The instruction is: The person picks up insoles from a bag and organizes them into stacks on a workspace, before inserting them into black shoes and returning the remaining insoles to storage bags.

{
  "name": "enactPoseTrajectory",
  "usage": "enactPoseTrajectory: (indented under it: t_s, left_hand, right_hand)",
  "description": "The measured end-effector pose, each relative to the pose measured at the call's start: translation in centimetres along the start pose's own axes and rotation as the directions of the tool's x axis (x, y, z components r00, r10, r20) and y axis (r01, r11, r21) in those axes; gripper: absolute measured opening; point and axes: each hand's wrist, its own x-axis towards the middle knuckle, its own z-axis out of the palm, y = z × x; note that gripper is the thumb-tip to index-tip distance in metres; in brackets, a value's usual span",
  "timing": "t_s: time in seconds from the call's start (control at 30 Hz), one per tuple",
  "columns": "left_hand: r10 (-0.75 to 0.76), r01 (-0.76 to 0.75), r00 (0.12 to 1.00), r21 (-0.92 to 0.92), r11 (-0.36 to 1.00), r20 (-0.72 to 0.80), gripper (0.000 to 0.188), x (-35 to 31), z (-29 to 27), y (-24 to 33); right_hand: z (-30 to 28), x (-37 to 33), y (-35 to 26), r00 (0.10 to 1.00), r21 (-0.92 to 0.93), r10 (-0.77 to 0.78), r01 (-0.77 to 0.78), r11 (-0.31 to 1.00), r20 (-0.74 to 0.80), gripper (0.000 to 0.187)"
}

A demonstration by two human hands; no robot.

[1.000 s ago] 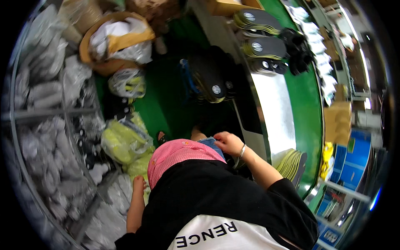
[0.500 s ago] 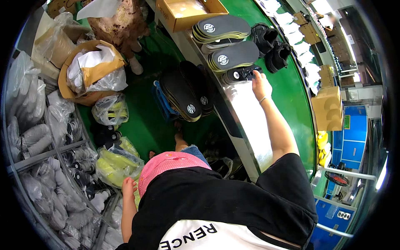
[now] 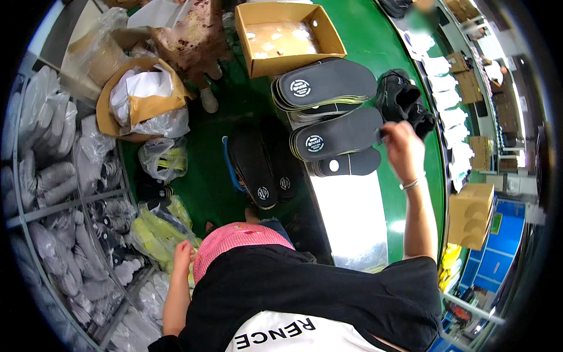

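Note:
My right hand [image 3: 404,149] is raised over the right end of a stack of black insoles [image 3: 346,134] with yellow-green edges. Its fingers are pinched, and a small dark thing too blurred to name shows at their tips. Just beyond it stands a pair of black shoes [image 3: 399,97]. A second insole stack [image 3: 334,82] lies farther back, and a lower pile of smaller black pieces [image 3: 358,162] lies nearer to me. My left hand [image 3: 183,258] hangs low on the left, loosely open and holding nothing, beside a clear bag of yellow-green pieces [image 3: 155,229].
A cardboard box [image 3: 293,40] stands behind the insoles on the metal ledge [image 3: 352,217], beside the green belt [image 3: 394,199]. More large insoles [image 3: 252,164] stand below the ledge. At left are a rack of bagged grey pieces [image 3: 53,193] and an open carton [image 3: 111,111]. Another person [image 3: 193,41] stands far left.
My right hand has lifted off the small black pile and moved right, toward the shoes. The view has shifted, so the ledge and stacks appear lower. My left hand stays low at the side.

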Motion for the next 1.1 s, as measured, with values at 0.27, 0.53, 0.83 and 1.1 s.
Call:
enactPoseTrajectory:
  t_s: [0.27,0.53,0.83,1.1]
  left_hand:
    - [-0.012,-0.011,0.994,-0.198,0.980,-0.111,0.033,-3.8,2.2,1.8]
    - [-0.322,0.175,0.910,-0.463,0.869,-0.261,0.024,-9.6,1.7,-9.0]
    - [-0.293,0.162,0.912,-0.404,0.900,-0.288,0.014,-10.1,2.9,-8.8]
    - [-0.077,0.046,0.960,-0.121,0.992,-0.267,0.023,-7.9,2.2,-7.1]
  right_hand:
    - [8.0,22.2,-1.7,0.978,-0.428,-0.204,0.198,0.882,0.033,0.016]
    - [19.0,27.6,-1.6,0.797,-0.462,-0.073,0.419,0.782,0.599,0.019]
    - [27.0,31.6,4.0,0.558,-0.270,-0.084,0.521,0.809,0.826,0.022]
    - [20.5,30.7,1.2,0.695,0.067,-0.386,0.438,0.896,0.607,0.031]
